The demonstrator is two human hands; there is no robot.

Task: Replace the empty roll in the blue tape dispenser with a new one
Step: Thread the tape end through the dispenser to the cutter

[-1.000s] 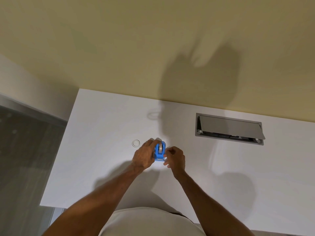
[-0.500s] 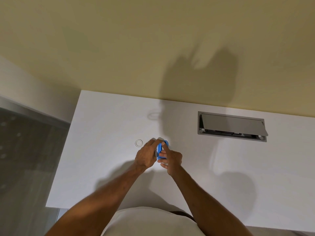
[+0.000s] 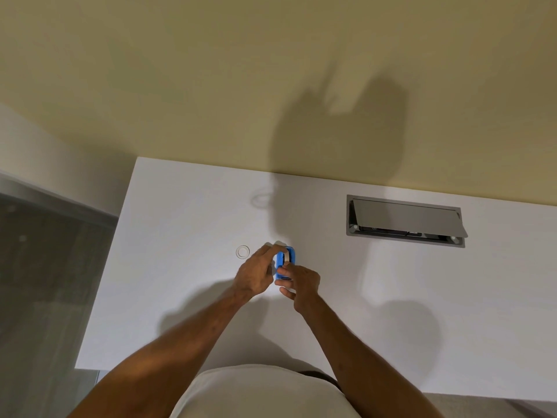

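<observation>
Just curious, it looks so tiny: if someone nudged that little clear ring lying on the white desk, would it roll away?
The ring lies flat on the desk, so a nudge would probably slide it, not roll it. It looks thin and hollow, so likely very light. Set on edge, it might roll.

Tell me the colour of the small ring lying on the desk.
The ring is whitish, almost matching the desk; head view.

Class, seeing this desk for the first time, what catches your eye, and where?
A blue tape dispenser, held by the left hand and right hand, stands out midway across the white desk. A small pale ring lies left of it; a grey hatch, lid raised, sits at the back right.
</observation>
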